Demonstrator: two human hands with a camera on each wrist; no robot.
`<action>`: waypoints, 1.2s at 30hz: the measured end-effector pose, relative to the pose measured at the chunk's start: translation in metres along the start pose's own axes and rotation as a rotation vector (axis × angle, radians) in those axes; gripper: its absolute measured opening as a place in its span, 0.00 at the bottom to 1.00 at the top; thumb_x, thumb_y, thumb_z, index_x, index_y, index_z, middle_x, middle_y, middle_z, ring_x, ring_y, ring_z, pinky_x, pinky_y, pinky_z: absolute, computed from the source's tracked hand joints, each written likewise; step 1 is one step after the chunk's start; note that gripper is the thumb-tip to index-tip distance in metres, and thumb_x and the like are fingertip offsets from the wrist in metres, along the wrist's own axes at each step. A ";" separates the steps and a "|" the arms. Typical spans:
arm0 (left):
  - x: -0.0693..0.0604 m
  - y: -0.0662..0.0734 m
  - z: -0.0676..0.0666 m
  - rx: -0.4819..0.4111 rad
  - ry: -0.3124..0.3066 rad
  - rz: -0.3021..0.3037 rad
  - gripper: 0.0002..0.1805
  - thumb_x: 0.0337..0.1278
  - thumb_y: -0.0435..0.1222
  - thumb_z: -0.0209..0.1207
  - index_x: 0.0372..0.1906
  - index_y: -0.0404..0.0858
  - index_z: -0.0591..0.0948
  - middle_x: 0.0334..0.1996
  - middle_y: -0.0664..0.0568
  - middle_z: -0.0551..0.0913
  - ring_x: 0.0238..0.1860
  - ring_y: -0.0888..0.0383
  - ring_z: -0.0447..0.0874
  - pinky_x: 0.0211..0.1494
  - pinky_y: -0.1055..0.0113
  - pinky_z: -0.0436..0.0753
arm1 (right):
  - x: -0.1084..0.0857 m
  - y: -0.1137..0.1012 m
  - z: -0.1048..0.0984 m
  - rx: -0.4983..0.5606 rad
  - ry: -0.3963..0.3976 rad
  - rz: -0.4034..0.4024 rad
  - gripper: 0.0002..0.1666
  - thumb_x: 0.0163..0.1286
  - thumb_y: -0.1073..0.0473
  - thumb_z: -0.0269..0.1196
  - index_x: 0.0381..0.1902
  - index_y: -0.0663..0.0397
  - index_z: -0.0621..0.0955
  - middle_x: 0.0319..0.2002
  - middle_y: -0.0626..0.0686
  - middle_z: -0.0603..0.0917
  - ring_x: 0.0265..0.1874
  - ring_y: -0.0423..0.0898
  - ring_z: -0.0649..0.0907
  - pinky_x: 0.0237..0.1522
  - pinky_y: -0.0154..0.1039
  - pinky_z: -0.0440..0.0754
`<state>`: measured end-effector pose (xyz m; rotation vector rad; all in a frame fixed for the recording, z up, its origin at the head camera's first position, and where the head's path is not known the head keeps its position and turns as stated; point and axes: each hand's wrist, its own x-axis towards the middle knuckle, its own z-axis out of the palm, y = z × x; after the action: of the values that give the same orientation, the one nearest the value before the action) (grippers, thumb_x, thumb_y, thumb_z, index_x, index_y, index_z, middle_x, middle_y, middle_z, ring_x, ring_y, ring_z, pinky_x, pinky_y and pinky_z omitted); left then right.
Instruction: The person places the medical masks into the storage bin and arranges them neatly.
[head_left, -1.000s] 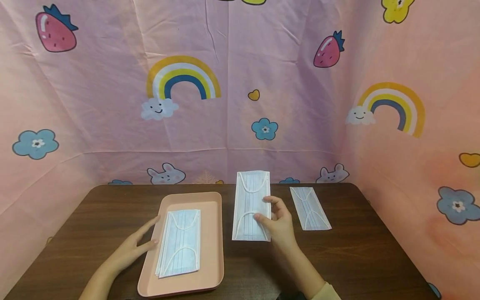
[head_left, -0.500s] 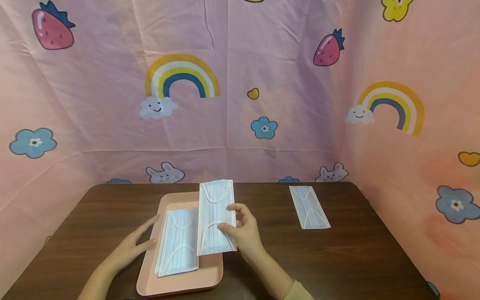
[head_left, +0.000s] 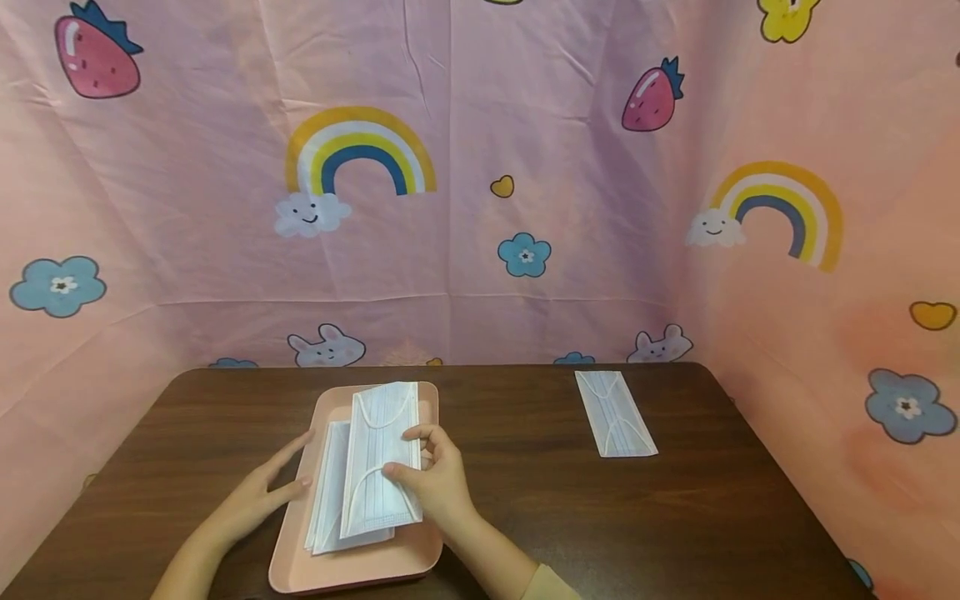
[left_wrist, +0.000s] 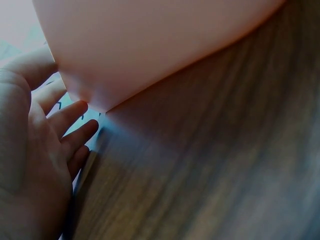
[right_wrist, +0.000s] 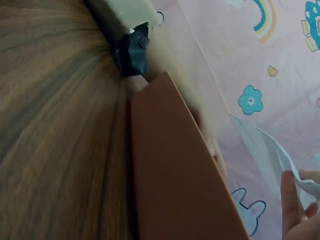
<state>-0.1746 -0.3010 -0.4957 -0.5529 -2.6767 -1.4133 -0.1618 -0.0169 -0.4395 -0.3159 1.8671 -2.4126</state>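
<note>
Between thumb and fingers, my right hand point(head_left: 438, 482) pinches a pale blue face mask point(head_left: 381, 457) with white ear loops by its right edge. This mask is over the pink tray point(head_left: 352, 577), partly covering a small stack of similar masks point(head_left: 327, 492) lying inside. At the tray's left rim, my left hand point(head_left: 251, 504) rests with its fingers extended and touching the side. In the left wrist view, those fingers point(left_wrist: 75, 117) lie against the tray's wall. The held mask point(right_wrist: 265, 150) appears slightly bent in the right wrist view.
Another face mask point(head_left: 617, 414) lies flat on the dark wooden table point(head_left: 600, 525) at the back right. A patterned pink cloth point(head_left: 465, 125) hangs behind and along both sides of the table.
My right hand has carried the mask leftward, from beside the tray to above the stack. My left hand has stayed at the tray's left rim.
</note>
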 end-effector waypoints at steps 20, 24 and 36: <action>0.000 0.002 -0.001 0.008 0.001 0.020 0.36 0.61 0.36 0.59 0.73 0.46 0.61 0.70 0.37 0.60 0.61 0.81 0.49 0.58 0.28 0.57 | 0.017 0.023 0.036 -0.250 0.157 0.035 0.23 0.45 0.71 0.75 0.37 0.49 0.78 0.41 0.46 0.77 0.44 0.46 0.78 0.43 0.38 0.80; 0.000 0.002 -0.001 -0.001 -0.005 0.026 0.36 0.61 0.36 0.59 0.73 0.45 0.60 0.70 0.36 0.59 0.61 0.81 0.48 0.57 0.27 0.56 | 0.017 0.026 0.040 -0.235 0.189 0.076 0.24 0.44 0.73 0.75 0.36 0.50 0.77 0.41 0.48 0.76 0.47 0.47 0.76 0.47 0.40 0.79; 0.001 0.003 -0.001 0.008 -0.012 0.008 0.36 0.63 0.37 0.58 0.74 0.45 0.59 0.70 0.36 0.59 0.64 0.75 0.49 0.56 0.26 0.56 | 0.019 0.034 0.041 -0.330 0.181 0.119 0.24 0.41 0.73 0.76 0.34 0.51 0.78 0.33 0.47 0.72 0.32 0.41 0.72 0.31 0.31 0.75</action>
<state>-0.1742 -0.2999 -0.4926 -0.5727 -2.6850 -1.4009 -0.1745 -0.0679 -0.4601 -0.0017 2.2912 -2.1153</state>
